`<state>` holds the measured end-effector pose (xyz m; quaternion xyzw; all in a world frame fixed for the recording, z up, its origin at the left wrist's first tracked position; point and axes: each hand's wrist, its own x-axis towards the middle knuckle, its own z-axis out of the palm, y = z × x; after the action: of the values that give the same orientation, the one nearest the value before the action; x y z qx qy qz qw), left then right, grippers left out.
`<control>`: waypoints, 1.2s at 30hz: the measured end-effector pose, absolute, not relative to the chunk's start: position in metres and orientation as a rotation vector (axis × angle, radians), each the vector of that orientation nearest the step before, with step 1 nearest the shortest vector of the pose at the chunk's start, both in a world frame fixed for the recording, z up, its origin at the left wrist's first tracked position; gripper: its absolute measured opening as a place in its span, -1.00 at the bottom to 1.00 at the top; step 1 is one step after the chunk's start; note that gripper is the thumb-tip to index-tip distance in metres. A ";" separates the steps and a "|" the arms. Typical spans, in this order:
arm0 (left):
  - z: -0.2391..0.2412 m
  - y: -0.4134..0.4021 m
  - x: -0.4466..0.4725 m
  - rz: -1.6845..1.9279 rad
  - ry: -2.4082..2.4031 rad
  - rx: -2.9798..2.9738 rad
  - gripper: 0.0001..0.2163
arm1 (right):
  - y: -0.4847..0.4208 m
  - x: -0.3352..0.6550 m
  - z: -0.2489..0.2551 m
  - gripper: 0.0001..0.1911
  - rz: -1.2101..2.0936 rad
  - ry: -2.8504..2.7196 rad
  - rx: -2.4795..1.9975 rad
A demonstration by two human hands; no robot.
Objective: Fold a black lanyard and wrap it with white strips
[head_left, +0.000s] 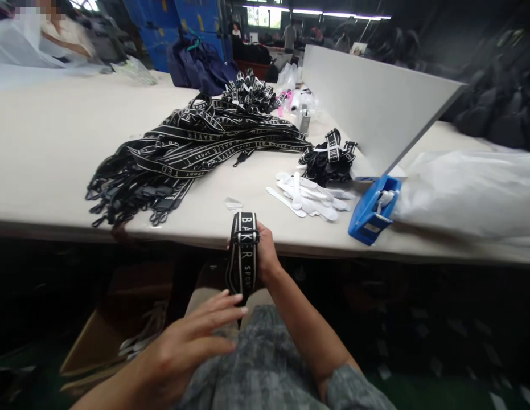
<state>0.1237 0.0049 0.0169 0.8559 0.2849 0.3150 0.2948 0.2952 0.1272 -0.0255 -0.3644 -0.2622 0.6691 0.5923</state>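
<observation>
workshop table (46,142), pale and wide, running across the view under strip lights, with dim racks and blue crates behind. on top: big heap of black straps (192,148) with white lettering, smaller folded bundle (328,156) near a white board (376,102) standing on edge, scatter of white plastic strips (309,196), blue tape dispenser (373,210) at the front edge, clear plastic sheet (469,191) off to the right. cardboard box (102,341) down on the floor below the edge. another person's sleeve far left, blurred.

strap (243,256) folded into a flat loop, black with white edge stripes and white letters, held upright just in front of the table edge, above the lap. right hand (265,256) wrapped around it, fingers closed over the top of the fold. left hand (183,347) lower, fingers spread and nearly straight, tips just beside the loop's bottom end; touching or not, cannot tell.
</observation>
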 end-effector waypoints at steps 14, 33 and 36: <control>-0.003 0.045 0.170 1.113 1.196 1.257 -0.71 | 0.103 0.305 0.017 -0.81 0.888 -1.213 -0.901; -0.019 0.074 0.170 1.118 1.311 1.803 -0.74 | 0.104 0.290 -0.003 -0.72 1.619 -0.473 -0.670; -0.031 0.071 0.170 1.110 1.346 1.774 -0.73 | 0.101 0.287 -0.008 -0.74 1.601 -0.441 -0.723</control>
<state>0.1703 0.0705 -0.0306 0.6752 0.5125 0.4225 0.3209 0.2871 0.1009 -0.0078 -0.3141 -0.1917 0.6956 0.6170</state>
